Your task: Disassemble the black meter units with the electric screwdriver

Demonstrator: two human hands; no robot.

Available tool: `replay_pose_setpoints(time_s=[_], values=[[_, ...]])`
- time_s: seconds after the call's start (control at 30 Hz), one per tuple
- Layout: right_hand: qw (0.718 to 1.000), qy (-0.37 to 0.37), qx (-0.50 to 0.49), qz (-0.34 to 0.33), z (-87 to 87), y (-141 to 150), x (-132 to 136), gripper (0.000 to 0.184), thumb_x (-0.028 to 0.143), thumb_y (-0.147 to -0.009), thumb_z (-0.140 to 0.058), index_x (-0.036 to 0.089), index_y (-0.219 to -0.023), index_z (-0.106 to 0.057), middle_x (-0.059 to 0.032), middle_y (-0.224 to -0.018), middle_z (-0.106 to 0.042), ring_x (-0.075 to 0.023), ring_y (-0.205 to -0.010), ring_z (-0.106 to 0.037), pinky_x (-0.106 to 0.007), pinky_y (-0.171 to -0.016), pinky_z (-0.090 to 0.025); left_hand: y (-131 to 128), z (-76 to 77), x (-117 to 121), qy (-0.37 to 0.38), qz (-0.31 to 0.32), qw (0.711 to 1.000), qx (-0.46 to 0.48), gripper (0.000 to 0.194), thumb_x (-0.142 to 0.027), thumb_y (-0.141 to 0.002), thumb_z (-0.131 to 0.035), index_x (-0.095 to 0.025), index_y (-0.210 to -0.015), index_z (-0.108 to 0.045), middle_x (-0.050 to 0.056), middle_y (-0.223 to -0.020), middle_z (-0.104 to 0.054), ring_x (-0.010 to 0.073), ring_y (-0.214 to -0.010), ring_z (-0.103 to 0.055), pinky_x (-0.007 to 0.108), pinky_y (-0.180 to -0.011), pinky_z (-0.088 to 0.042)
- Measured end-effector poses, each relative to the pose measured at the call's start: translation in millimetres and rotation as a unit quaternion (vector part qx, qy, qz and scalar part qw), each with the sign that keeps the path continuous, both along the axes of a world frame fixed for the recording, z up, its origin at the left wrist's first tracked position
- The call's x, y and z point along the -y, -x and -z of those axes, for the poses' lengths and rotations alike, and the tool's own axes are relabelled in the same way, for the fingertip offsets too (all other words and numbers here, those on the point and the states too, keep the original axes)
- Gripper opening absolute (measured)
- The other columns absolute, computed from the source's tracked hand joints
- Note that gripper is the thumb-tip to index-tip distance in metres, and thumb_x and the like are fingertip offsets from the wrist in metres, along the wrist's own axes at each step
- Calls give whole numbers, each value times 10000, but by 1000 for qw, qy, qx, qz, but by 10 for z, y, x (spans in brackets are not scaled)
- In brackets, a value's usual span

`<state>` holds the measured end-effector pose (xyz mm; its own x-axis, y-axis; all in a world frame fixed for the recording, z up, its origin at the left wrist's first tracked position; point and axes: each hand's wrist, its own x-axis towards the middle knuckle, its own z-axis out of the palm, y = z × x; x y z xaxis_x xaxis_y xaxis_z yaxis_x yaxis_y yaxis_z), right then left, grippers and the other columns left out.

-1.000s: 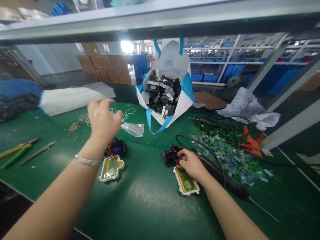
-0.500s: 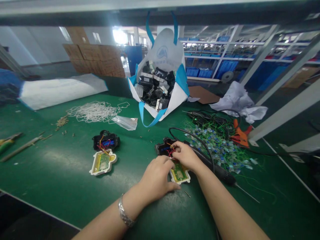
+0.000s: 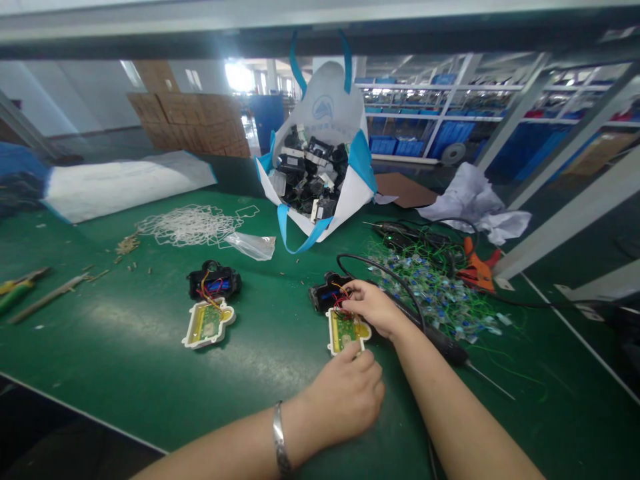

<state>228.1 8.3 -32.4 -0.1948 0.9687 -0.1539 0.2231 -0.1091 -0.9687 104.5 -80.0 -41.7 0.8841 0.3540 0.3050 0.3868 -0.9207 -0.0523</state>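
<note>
My right hand (image 3: pixel 374 308) pinches the thin red and yellow wires (image 3: pixel 342 298) that join the two halves of an opened device. Its black housing half (image 3: pixel 320 295), with a blue part inside, lies behind. The white housing half (image 3: pixel 331 331), holding a green circuit board (image 3: pixel 345 327), lies in front. My left hand (image 3: pixel 347 387) is curled closed at the front edge of the white half; what its fingers hold, if anything, is hidden. To the left rests a second opened device, its black half (image 3: pixel 214 281) wired to a white half (image 3: pixel 207 323).
A black electric screwdriver (image 3: pixel 447 347) lies beside my right forearm. Behind it are a heap of green-stringed tags (image 3: pixel 435 287) and an orange clamp (image 3: pixel 477 267). A white bag (image 3: pixel 340 227) holds black parts. White gasket loops (image 3: pixel 187 225), screws (image 3: pixel 127 245) and pliers (image 3: pixel 23 287) lie left.
My left hand has moved down and right off the circuit board, and its fingers have curled. The white half has shifted left and lies straighter. My right hand stays at the wires.
</note>
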Motion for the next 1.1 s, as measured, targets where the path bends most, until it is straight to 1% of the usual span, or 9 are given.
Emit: replay_pose_setpoints(time_s=[0.13,0.23,0.47,0.57,0.67,0.77,0.87,0.97,1.1], values=[[999,14,-25,-19,8,-42,-11,240,56,-688,-544,117,-915,-498,30,-604,-531,-111,-545,-525,-162,-499,-393,226,-65,73,5,-52,999,13,126,-147,-822,-423,-144,-753,-528,44,-761,-499,200,-809,-440,383,-867,-296],[999,16,-28,-28,35,-69,-23,258,69,-690,-564,113,-933,-489,29,-602,-528,-117,-558,-530,-172,-519,-406,550,-127,7,10,-160,987,19,155,-88,-807,-410,-149,-761,-545,51,-811,-517,209,-849,-442,389,-870,-292],[998,8,46,-49,-28,-67,-19,237,82,-745,-571,98,-969,-494,14,-624,-548,-133,-610,-555,-184,-545,-424,1202,-205,-432,-64,-395,913,-75,194,-80,-791,-411,-139,-693,-569,91,-727,-516,262,-787,-474,419,-761,-346],[989,-14,137,-44,-177,-107,-16,213,93,-767,-588,104,-968,-521,-10,-696,-578,-151,-665,-569,-204,-577,-439,1070,-260,-435,-57,-421,904,-47,114,-194,-799,-479,-122,-822,-565,116,-812,-527,278,-823,-482,408,-737,-373],[962,-64,267,4,-363,-207,16,174,113,-797,-588,124,-964,-539,-34,-812,-583,-167,-752,-560,-235,-672,-434,676,-330,-305,34,-389,921,-6,285,-335,-782,-550,-102,-945,-530,123,-889,-522,261,-842,-495,354,-709,-419],[904,-96,414,47,-471,-318,107,131,102,-791,-596,125,-912,-552,-89,-899,-555,-239,-872,-523,-316,-781,-390,228,-372,-184,139,-380,915,-9,583,-507,-671,-631,-84,-1049,-493,122,-864,-523,271,-782,-522,350,-641,-453],[836,-89,538,60,-435,-400,245,154,64,-736,-620,87,-869,-547,-178,-909,-518,-336,-882,-500,-399,-756,-382,-64,-352,-160,177,-398,900,-28,788,-603,-578,-649,-66,-1120,-451,154,-865,-519,278,-687,-542,346,-543,-458],[787,-59,612,56,-323,-466,376,209,46,-708,-615,68,-899,-534,-209,-867,-507,-358,-799,-523,-399,-653,-410,-122,-293,-200,163,-397,903,-16,737,-556,-626,-638,-63,-1134,-432,165,-880,-509,272,-673,-544,332,-515,-453],[761,-38,646,39,-215,-564,478,273,54,-709,-604,83,-966,-517,-168,-815,-524,-326,-772,-539,-360,-620,-423,56,-199,-258,170,-362,916,19,497,-348,-703,-577,-64,-1090,-450,128,-861,-512,267,-745,-528,347,-593,-459]])
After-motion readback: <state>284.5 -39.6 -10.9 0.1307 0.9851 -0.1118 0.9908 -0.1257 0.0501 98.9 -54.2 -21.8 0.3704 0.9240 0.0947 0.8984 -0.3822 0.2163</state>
